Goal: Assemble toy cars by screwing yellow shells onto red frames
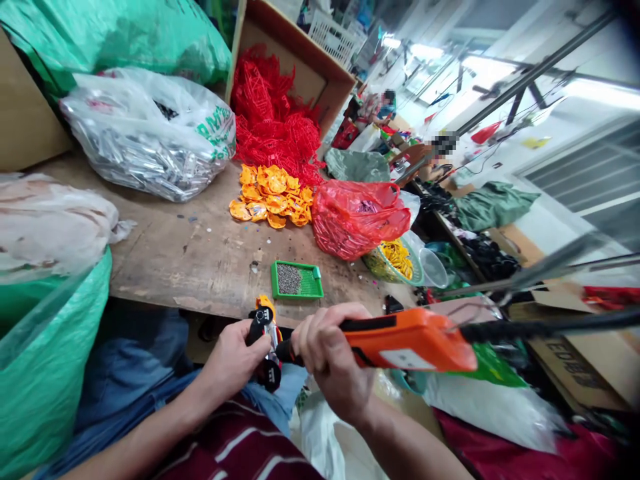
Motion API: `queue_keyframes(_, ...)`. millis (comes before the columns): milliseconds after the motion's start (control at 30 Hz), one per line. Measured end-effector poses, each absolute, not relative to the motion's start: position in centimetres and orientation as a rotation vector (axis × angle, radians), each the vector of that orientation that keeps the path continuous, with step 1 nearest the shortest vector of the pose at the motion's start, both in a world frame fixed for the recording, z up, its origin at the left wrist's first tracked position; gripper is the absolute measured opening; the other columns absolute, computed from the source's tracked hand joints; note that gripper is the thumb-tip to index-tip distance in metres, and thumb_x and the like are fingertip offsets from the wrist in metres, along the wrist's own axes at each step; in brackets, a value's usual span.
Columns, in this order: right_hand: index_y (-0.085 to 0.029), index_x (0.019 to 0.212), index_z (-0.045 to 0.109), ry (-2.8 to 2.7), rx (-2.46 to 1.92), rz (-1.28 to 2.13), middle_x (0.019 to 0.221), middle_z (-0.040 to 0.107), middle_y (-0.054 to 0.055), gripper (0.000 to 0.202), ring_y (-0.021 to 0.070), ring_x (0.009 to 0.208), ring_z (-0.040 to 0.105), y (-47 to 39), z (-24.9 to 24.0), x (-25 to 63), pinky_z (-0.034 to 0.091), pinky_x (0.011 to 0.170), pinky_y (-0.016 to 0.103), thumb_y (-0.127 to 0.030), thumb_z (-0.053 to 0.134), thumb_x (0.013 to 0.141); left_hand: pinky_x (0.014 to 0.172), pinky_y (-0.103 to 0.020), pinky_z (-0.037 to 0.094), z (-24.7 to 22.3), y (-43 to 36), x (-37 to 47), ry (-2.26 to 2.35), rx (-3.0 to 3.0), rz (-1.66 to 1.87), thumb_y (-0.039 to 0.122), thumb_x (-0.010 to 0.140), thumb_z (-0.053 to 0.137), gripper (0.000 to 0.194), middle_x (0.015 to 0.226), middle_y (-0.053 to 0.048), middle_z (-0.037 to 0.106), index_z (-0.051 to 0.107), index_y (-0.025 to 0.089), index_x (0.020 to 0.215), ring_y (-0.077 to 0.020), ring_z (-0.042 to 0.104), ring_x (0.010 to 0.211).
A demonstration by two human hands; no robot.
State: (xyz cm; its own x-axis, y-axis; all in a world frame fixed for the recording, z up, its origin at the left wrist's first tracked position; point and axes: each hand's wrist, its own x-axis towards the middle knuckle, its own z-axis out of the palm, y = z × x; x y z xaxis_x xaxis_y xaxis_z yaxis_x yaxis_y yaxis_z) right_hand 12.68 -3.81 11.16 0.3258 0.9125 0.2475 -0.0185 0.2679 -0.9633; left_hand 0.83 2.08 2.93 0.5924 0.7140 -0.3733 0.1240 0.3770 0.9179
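Note:
My left hand (pixel 239 353) pinches a small toy-like plastic assembly (pixel 262 319) with black wheel-like parts, an orange end and a shiny middle, held just off the table's front edge over my lap. Wrapped around an orange electric screwdriver (pixel 407 340) is my right hand (pixel 333 353). The tool lies nearly level, its black nose against or very close to the assembly; the exact contact is hidden by my fingers. Beyond both hands, a green tray (pixel 311 287) of small metal screws (pixel 289 279) sits near the table edge.
Orange plastic parts (pixel 275 193) are heaped on the wooden table (pixel 165 247). Around them stand a clear bag of silvery parts (pixel 155 147), a tipped carton (pixel 295 40) spilling red netted pieces (pixel 275 113), a red bag (pixel 355 217) and a basket of yellow pieces (pixel 397 260). People sit far behind.

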Motion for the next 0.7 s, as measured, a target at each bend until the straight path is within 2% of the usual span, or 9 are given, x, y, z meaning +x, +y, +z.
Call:
queue_keyframes(133,-0.024,0.091,0.051,-0.984,-1.025,0.724,0.052,0.044,-0.011,0.010,0.0068,0.041,0.042,-2.0,13.7,13.6,0.046,0.049,0.023,-0.029,0.059,0.092,0.052,-0.022,0.045,2.9,2.0,0.1,0.813,1.120,0.508,0.041,0.084,0.060,0.025,0.064,0.003,0.060,0.060,0.016,0.077,-0.0117,0.055,0.054)
queue_keyframes(233,-0.022,0.102,0.054,-1.024,-1.195,0.568,0.062,0.055,-0.007,0.016,0.0095,0.050,0.053,-0.2,14.7,14.8,0.051,0.056,0.027,-0.026,0.062,0.089,0.048,-0.023,0.046,2.7,1.7,-0.7,0.780,1.039,0.497,0.045,0.086,0.058,0.030,0.062,0.002,0.063,0.059,0.016,0.088,-0.0119,0.057,0.049)
queue_keyframes(300,-0.021,0.108,0.056,-1.081,-1.338,0.459,0.076,0.063,-0.002,0.025,0.0137,0.065,0.062,0.9,14.8,15.6,0.055,0.065,0.031,-0.027,0.064,0.086,0.047,-0.022,0.046,2.5,1.5,-1.3,0.753,0.999,0.538,0.046,0.086,0.060,0.031,0.064,0.001,0.064,0.059,0.015,0.091,-0.0115,0.058,0.048)
queue_keyframes(400,-0.019,0.110,0.058,-1.148,-1.522,0.344,0.099,0.068,0.007,0.032,0.0208,0.091,0.066,1.7,14.0,16.1,0.055,0.086,0.040,-0.031,0.067,0.082,0.044,-0.021,0.042,2.4,1.1,-2.1,0.750,0.922,0.619,0.050,0.085,0.061,0.036,0.065,0.000,0.066,0.057,0.015,0.091,-0.0115,0.060,0.046)
queue_keyframes(467,-0.019,0.123,0.054,-1.197,-1.608,0.291,0.116,0.065,0.012,0.047,0.0249,0.102,0.065,1.6,12.7,16.0,0.052,0.095,0.046,-0.033,0.068,0.081,0.043,-0.020,0.041,2.5,1.0,-2.6,0.733,0.886,0.648,0.053,0.084,0.061,0.039,0.066,-0.001,0.067,0.056,0.015,0.091,-0.0109,0.060,0.045)
queue_keyframes(533,-0.020,0.139,0.043,-1.273,-1.673,0.198,0.137,0.054,0.015,0.064,0.0299,0.120,0.057,0.9,10.9,15.6,0.044,0.106,0.053,-0.034,0.067,0.081,0.042,-0.020,0.040,2.5,1.2,-2.9,0.698,0.851,0.685,0.055,0.084,0.062,0.040,0.065,0.000,0.066,0.056,0.016,0.093,-0.0109,0.060,0.044)
queue_keyframes(633,-0.020,0.138,0.047,-1.467,-1.698,0.389,0.143,0.050,0.015,0.066,0.0346,0.129,0.051,-0.4,7.9,14.2,0.040,0.110,0.055,-0.038,0.068,0.078,0.043,-0.021,0.039,2.5,1.6,-3.3,0.726,0.841,0.755,0.060,0.080,0.063,0.047,0.066,-0.001,0.065,0.058,0.017,0.097,-0.0108,0.057,0.045)
queue_keyframes(700,-0.020,0.138,0.049,-1.547,-1.682,0.762,0.140,0.055,0.015,0.068,0.0331,0.127,0.055,-0.9,6.4,13.1,0.045,0.108,0.049,-0.038,0.070,0.076,0.055,-0.024,0.047,2.5,1.8,-3.6,0.717,0.867,0.836,0.062,0.077,0.065,0.050,0.072,-0.003,0.066,0.061,0.017,0.097,-0.0146,0.062,0.058)
